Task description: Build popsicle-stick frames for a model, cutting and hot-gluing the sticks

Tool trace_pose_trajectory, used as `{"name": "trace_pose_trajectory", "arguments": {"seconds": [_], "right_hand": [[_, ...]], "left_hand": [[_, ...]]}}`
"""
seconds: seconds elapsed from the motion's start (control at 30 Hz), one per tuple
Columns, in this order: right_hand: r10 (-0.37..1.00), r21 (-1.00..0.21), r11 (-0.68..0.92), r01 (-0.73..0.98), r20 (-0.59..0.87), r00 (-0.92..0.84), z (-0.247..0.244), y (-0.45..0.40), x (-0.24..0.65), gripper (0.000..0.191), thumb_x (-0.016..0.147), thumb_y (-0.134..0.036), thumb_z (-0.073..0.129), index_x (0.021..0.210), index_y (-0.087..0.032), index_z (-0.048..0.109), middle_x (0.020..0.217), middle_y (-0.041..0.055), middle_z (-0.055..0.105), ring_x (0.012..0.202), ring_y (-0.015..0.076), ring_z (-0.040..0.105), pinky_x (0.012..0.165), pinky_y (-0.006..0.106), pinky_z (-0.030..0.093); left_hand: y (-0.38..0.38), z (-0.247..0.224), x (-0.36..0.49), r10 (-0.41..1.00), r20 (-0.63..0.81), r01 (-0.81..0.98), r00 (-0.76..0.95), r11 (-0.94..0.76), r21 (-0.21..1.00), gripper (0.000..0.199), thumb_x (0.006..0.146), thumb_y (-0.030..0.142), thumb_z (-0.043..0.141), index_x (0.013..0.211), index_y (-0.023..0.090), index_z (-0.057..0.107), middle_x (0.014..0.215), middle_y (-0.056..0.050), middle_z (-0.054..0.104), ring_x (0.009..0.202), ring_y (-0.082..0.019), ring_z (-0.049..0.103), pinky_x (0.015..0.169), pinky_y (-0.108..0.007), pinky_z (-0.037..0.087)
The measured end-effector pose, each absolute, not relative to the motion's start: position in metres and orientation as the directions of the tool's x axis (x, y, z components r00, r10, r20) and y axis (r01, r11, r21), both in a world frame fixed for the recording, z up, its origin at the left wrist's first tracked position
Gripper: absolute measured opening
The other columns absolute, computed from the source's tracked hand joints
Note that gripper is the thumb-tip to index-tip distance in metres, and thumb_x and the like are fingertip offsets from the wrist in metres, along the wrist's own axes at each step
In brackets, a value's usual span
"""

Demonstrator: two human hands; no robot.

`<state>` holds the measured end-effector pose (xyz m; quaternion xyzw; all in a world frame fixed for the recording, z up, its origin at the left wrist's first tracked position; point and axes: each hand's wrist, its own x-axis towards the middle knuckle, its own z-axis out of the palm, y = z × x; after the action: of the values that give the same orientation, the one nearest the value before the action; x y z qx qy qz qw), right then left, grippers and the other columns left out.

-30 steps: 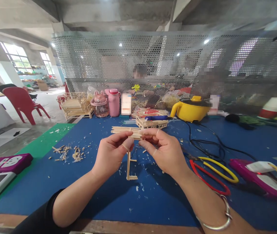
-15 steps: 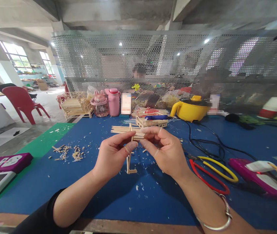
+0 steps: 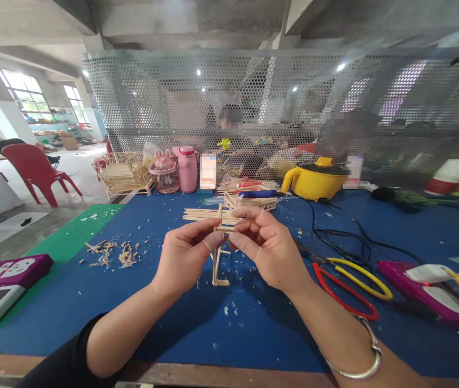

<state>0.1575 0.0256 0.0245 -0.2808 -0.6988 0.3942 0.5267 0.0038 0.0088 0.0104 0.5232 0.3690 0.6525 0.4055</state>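
My left hand pinches a small frame of thin wooden sticks between thumb and forefinger, above the blue mat. The frame hangs down below my fingers and has a short foot at its lower end. My right hand is closed on the right end of a short crosswise stick, which meets the frame at my left fingertips. Behind my hands lies a bundle of long sticks. A small stick tray with a blue tool on it is just beyond.
Red-and-yellow-handled pliers lie right, near black cables and a purple device. Cut stick bits lie left. Pink bottles, a phone and a yellow pot stand behind, before a perforated screen.
The stick frame has turned slightly, and its lower end has shifted a little to the right. Both hands keep their grip, and the right fingers have moved slightly left.
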Motion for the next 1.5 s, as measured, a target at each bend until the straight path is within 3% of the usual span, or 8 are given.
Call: {"name": "trace_pose_trajectory", "arguments": {"seconds": [0.17, 0.3, 0.4, 0.63, 0.93, 1.1, 1.33, 1.5], "right_hand": [[0.792, -0.837, 0.545, -0.052, 0.534, -0.296, 0.025, 0.025, 0.156, 0.018, 0.076, -0.021, 0.066, 0.093, -0.023, 0.061, 0.081, -0.001, 0.067, 0.071, 0.0115, 0.064, 0.067, 0.025, 0.054], [0.809, -0.846, 0.53, -0.049, 0.523, -0.269, 0.026, 0.027, 0.156, 0.004, 0.077, -0.02, 0.065, 0.08, -0.021, 0.063, 0.071, -0.0027, 0.065, 0.061, 0.0092, 0.062, 0.06, 0.023, 0.054], [0.83, -0.872, 0.483, -0.079, 0.484, -0.278, 0.026, 0.029, 0.157, 0.004, 0.076, -0.02, 0.065, 0.077, -0.021, 0.062, 0.066, -0.0041, 0.064, 0.057, 0.0087, 0.061, 0.058, 0.023, 0.054], [0.861, -0.905, 0.412, -0.109, 0.426, -0.279, 0.024, 0.032, 0.158, 0.009, 0.074, -0.025, 0.068, 0.079, -0.02, 0.061, 0.068, -0.0029, 0.065, 0.059, 0.0107, 0.064, 0.059, 0.025, 0.056], [0.871, -0.885, 0.454, -0.105, 0.465, -0.159, 0.023, 0.029, 0.151, 0.007, 0.075, -0.022, 0.068, 0.075, -0.02, 0.061, 0.063, -0.0045, 0.064, 0.057, 0.0088, 0.062, 0.057, 0.022, 0.055], [0.872, -0.879, 0.463, -0.112, 0.475, -0.121, 0.022, 0.025, 0.147, 0.007, 0.074, -0.02, 0.069, 0.074, -0.02, 0.062, 0.062, -0.0046, 0.064, 0.054, 0.0084, 0.062, 0.056, 0.021, 0.054], [0.87, -0.881, 0.446, -0.156, 0.468, -0.156, 0.019, 0.026, 0.149, 0.009, 0.074, -0.023, 0.07, 0.076, -0.02, 0.062, 0.064, -0.0046, 0.065, 0.054, 0.0086, 0.063, 0.057, 0.022, 0.055], [0.854, -0.891, 0.367, -0.269, 0.437, -0.283, 0.019, 0.029, 0.154, 0.017, 0.078, -0.028, 0.064, 0.095, -0.022, 0.063, 0.074, -0.0009, 0.071, 0.064, 0.0121, 0.067, 0.065, 0.028, 0.057]], "left_hand": [[0.009, 0.01, 0.005, 0.898, 0.412, -0.113, -0.156, -0.431, 0.895, 0.019, 0.068, 0.021, 0.075, 0.086, 0.02, 0.074, 0.082, -0.001, 0.076, 0.072, -0.013, 0.069, 0.069, -0.022, 0.057], [0.009, 0.009, 0.003, 0.903, 0.416, -0.072, -0.104, -0.424, 0.903, 0.019, 0.067, 0.02, 0.075, 0.086, 0.021, 0.075, 0.085, -0.001, 0.076, 0.076, -0.014, 0.069, 0.07, -0.021, 0.056], [0.01, 0.011, 0.0, 0.924, 0.379, -0.123, -0.048, -0.382, 0.916, 0.02, 0.068, 0.02, 0.075, 0.088, 0.022, 0.075, 0.086, 0.0, 0.075, 0.075, -0.012, 0.068, 0.07, -0.02, 0.055], [0.011, 0.017, 0.0, 0.961, 0.278, -0.283, 0.004, -0.266, 0.922, 0.02, 0.067, 0.02, 0.076, 0.086, 0.022, 0.075, 0.075, 0.002, 0.074, 0.063, -0.008, 0.066, 0.065, -0.019, 0.056], [0.013, 0.01, 0.001, 0.942, 0.334, -0.165, -0.02, -0.333, 0.929, 0.019, 0.068, 0.018, 0.075, 0.086, 0.024, 0.075, 0.086, 0.002, 0.076, 0.078, -0.011, 0.068, 0.074, -0.018, 0.054], [0.012, 0.009, 0.001, 0.921, 0.389, -0.11, -0.024, -0.39, 0.914, 0.014, 0.072, 0.021, 0.073, 0.085, 0.022, 0.074, 0.081, 0.002, 0.075, 0.074, -0.011, 0.068, 0.072, -0.019, 0.055], [0.008, 0.013, 0.002, 0.922, 0.387, -0.158, -0.027, -0.386, 0.909, 0.011, 0.07, 0.022, 0.074, 0.081, 0.019, 0.073, 0.074, 0.001, 0.074, 0.068, -0.011, 0.068, 0.067, -0.02, 0.055], [0.009, 0.016, 0.002, 0.931, 0.358, -0.182, -0.065, -0.364, 0.913, 0.015, 0.068, 0.025, 0.075, 0.081, 0.017, 0.072, 0.081, -0.002, 0.075, 0.075, -0.015, 0.069, 0.074, -0.024, 0.056]]}}
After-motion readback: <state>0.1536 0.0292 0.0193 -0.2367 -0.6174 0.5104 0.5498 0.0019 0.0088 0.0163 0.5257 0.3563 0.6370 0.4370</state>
